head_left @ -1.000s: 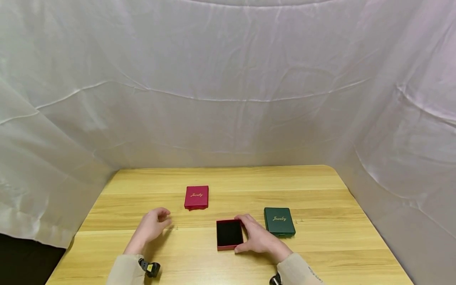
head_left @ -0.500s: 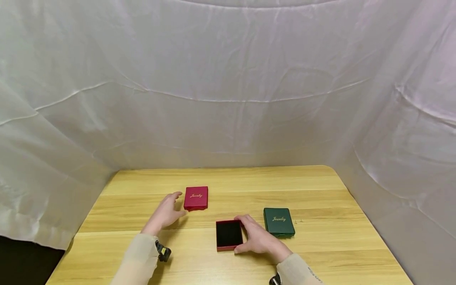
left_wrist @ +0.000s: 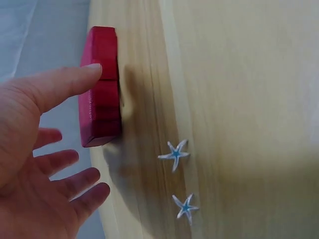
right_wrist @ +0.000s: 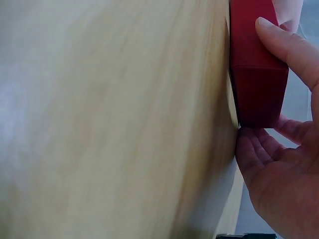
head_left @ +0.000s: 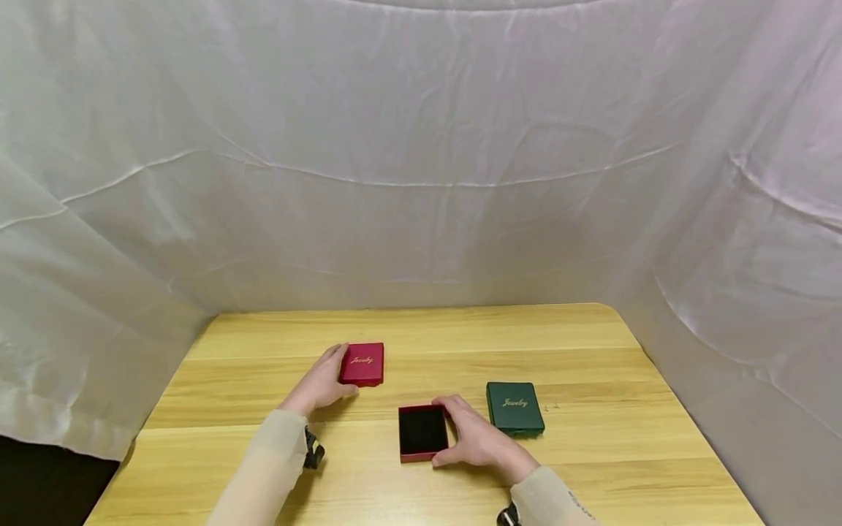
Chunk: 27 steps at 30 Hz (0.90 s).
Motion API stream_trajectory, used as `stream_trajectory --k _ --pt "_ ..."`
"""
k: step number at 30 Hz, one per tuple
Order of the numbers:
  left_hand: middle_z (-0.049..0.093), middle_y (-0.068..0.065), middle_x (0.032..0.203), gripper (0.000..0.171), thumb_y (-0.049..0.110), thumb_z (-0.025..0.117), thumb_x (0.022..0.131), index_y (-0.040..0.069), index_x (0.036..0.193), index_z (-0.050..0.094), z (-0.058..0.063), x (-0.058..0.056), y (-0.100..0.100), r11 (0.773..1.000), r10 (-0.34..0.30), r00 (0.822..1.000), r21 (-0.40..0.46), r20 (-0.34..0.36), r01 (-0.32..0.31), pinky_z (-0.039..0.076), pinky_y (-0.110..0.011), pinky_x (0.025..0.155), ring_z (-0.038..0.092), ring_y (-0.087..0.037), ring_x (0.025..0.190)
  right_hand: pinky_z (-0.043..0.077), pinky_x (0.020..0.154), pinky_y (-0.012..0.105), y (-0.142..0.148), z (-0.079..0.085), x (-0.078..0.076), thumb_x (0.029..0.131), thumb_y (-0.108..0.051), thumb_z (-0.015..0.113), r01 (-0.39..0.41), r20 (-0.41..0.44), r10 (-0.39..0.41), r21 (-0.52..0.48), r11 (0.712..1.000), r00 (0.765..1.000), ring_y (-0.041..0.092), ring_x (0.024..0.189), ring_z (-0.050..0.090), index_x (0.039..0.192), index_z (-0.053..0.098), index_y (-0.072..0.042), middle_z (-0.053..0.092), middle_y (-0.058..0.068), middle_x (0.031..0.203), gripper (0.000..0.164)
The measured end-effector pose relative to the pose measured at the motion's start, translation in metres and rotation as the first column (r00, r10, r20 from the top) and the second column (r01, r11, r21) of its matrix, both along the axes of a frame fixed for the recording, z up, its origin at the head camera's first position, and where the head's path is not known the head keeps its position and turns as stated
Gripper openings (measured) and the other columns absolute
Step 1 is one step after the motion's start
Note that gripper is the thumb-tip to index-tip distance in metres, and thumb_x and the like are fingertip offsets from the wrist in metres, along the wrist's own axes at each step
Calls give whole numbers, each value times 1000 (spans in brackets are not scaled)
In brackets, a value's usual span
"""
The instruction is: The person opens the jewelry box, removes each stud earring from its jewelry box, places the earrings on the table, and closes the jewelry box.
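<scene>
A closed-topped red jewelry lid or box with gold lettering lies back left of centre. My left hand is at its left side, fingertips by the far left corner and thumb near its front edge. In the left wrist view the thumb overlaps the red jewelry box's side and the other fingers are spread, slightly bent. My right hand grips the right side of an open red box base with a black insert, thumb at the near corner. The right wrist view shows the thumb on the box base's red wall.
A green jewelry box with gold lettering lies right of my right hand. Two small white starfish-shaped pieces with blue centres, one starfish piece nearer the red box than the other starfish piece, lie on the wooden table. White cloth hangs behind.
My left hand has moved forward and right, from the table's left part to the side of the red jewelry box. My right hand stays on the red box base.
</scene>
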State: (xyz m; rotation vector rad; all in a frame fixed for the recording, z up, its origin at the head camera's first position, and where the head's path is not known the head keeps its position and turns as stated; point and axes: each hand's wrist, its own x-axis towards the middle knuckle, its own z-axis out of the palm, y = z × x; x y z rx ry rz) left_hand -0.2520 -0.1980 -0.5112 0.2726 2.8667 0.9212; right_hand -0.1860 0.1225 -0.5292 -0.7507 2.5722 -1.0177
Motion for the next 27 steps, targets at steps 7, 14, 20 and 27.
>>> stream_trajectory --k 7,14,20,27 --pt "19 -28 156 82 16 80 81 -2 148 37 -1 -4 2 996 -26 999 -83 39 30 30 -63 108 23 -51 138 43 101 46 -1 0 0 69 -39 89 3 -1 -3 -5 1000 1000 21 120 48 142 42 -7 47 2 132 93" --pt "24 -29 154 71 12 82 78 -7 137 48 -4 -5 2 997 -38 999 -71 30 40 32 -59 108 27 -49 138 41 103 47 -1 1 3 68 -37 89 1 4 -1 -11 1000 1000 22 121 47 141 42 -6 48 3 133 92" --pt "36 -27 148 69 9 84 75 -6 132 49 -4 -6 4 999 -27 999 -40 28 28 36 -55 106 41 -44 130 41 103 48 -1 2 3 69 -37 89 1 8 -1 -10 1000 1000 23 122 47 142 42 -6 48 3 134 93" --pt "48 -23 136 83 9 88 69 -8 137 43 -4 -8 7 1000 -6 1000 -10 7 6 44 -51 100 53 -35 114 42 102 47 0 2 1 70 -39 88 -2 5 2 -6 1000 1000 22 121 48 143 41 -6 47 4 134 93"
